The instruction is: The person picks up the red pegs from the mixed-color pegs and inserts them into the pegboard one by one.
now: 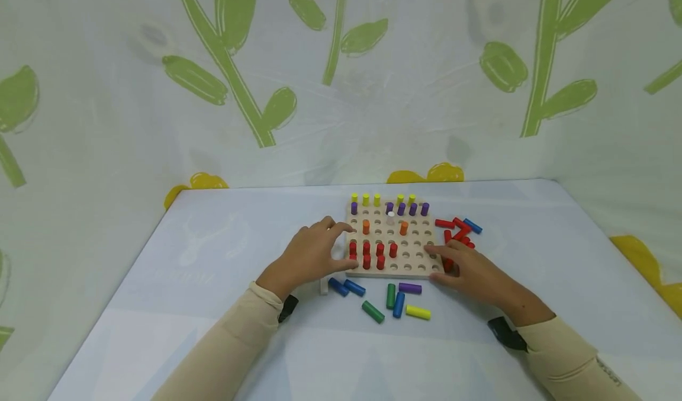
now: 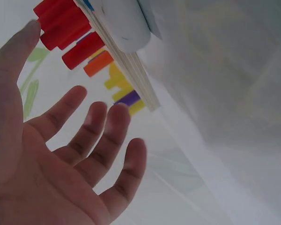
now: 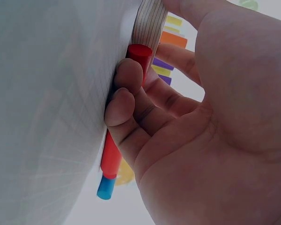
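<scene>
A wooden pegboard (image 1: 394,275) lies on the table with its rows of holes partly filled. Upright red pegs (image 1: 393,250) stand at its near left, orange pegs (image 1: 404,228) in the middle, purple pegs (image 1: 412,209) and yellow pegs (image 1: 366,199) along the back. One white peg (image 1: 391,218) stands among them. My left hand (image 1: 311,253) is at the left edge, fingers spread, thumb tip right at a corner red peg (image 2: 65,30). At the right edge, my right hand (image 1: 474,273) has thumb and index at the board; its other fingers bend beside a loose red peg (image 3: 139,52).
Loose red pegs (image 1: 444,224) and a blue peg (image 1: 472,225) lie right of the board. In front are scattered green pegs (image 1: 373,311), blue pegs (image 1: 354,288), a purple peg (image 1: 410,288), a yellow peg (image 1: 418,312) and a white peg (image 1: 324,286). A patterned curtain (image 1: 415,93) hangs behind.
</scene>
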{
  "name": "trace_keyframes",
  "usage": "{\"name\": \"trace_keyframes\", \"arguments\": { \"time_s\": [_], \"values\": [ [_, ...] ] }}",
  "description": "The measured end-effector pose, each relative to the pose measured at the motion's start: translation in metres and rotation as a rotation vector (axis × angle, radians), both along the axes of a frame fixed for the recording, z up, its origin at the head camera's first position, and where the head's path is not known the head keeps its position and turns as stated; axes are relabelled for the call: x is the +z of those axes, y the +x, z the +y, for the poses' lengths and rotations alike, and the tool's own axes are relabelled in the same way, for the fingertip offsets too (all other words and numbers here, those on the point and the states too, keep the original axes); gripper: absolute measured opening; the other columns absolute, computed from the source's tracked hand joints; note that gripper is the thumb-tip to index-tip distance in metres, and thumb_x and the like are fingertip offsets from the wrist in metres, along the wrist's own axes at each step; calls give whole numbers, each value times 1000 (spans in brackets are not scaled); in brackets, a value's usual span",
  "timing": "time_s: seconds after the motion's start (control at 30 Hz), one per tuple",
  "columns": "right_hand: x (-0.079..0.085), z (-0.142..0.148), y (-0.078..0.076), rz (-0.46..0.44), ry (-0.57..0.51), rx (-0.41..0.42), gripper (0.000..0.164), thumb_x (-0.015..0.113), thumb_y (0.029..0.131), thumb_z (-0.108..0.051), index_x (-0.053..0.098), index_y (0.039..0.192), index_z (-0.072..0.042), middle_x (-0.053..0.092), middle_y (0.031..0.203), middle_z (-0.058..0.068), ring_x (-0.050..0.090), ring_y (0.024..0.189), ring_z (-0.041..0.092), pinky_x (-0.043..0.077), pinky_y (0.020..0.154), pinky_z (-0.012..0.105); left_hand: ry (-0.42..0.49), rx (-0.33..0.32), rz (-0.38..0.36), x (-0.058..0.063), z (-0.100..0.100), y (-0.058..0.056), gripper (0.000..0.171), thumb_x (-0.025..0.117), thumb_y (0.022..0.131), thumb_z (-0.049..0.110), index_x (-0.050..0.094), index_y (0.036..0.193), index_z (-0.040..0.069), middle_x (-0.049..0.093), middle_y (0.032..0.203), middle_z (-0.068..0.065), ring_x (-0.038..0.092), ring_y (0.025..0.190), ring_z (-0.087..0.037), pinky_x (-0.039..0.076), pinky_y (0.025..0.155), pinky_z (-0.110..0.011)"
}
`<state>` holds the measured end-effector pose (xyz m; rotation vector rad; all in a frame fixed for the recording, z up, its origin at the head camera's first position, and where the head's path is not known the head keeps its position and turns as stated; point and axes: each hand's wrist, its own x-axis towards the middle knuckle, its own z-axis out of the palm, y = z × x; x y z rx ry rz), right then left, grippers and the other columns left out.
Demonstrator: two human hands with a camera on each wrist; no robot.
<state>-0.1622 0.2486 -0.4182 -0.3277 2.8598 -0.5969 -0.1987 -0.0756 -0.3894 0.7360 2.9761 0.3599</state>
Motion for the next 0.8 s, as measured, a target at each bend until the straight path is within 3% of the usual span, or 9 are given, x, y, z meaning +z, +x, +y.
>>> {"name": "trace_keyframes", "arguments": {
  "time_s": [0.13, 0.37, 0.67, 0.8],
  "values": [
    [2, -2, 0, 3, 5, 4, 67, 78, 85, -42, 55, 144, -23, 55, 135, 19, 56, 108, 28, 56, 90, 49, -22, 28, -85, -2, -7, -2, 78, 72, 79, 67, 51, 143, 28, 62, 124, -6, 64, 94, -18, 56, 86, -41],
    [5, -4, 0, -11, -7, 2, 67, 79, 84, -41, 55, 144, -20, 57, 128, 18, 55, 98, 23, 58, 79, 37, -41, 39, -212, -8, -9, -4, 81, 73, 79, 65, 46, 147, 31, 62, 127, -5, 66, 103, -18, 55, 90, -45],
    [16, 7, -1, 72, -59, 29, 53, 76, 89, -32, 61, 137, -14, 60, 108, 10, 53, 77, 14, 50, 60, 21, -51, -11, -204, -16, -8, -7, 75, 71, 83, 62, 47, 149, 34, 59, 134, -7, 64, 109, -21, 54, 93, -45],
    [26, 11, -6, 129, -41, 13, 44, 74, 90, -25, 66, 130, -10, 62, 100, 7, 51, 75, 15, 46, 56, 20, -53, -9, -193, -18, -8, -9, 75, 72, 83, 61, 47, 148, 34, 58, 137, -8, 62, 110, -23, 52, 96, -47]
  ]
}}
